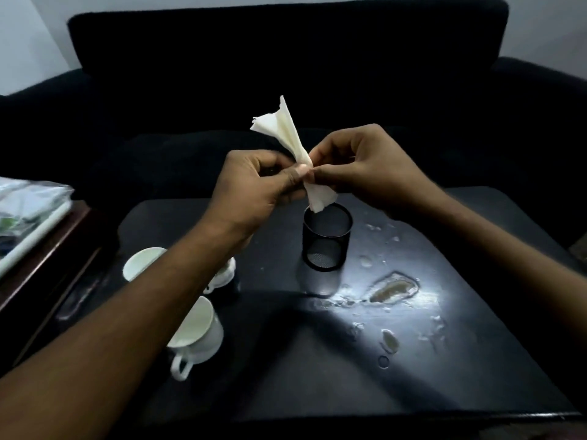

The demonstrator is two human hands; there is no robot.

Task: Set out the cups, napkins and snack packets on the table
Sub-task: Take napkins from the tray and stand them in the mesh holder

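Behind, black sofa (286, 58); scuffed dark table (317, 360).

napkin (287, 134) white | cups (198, 331) white | mesh holder (327, 239) black | table (444, 360) black

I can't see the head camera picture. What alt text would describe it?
Two bare hands, the left hand and the right hand, pinch a twisted white napkin just above a black mesh holder on a dark table. White cups stand at the left, beneath the left forearm; a black sofa sits behind.
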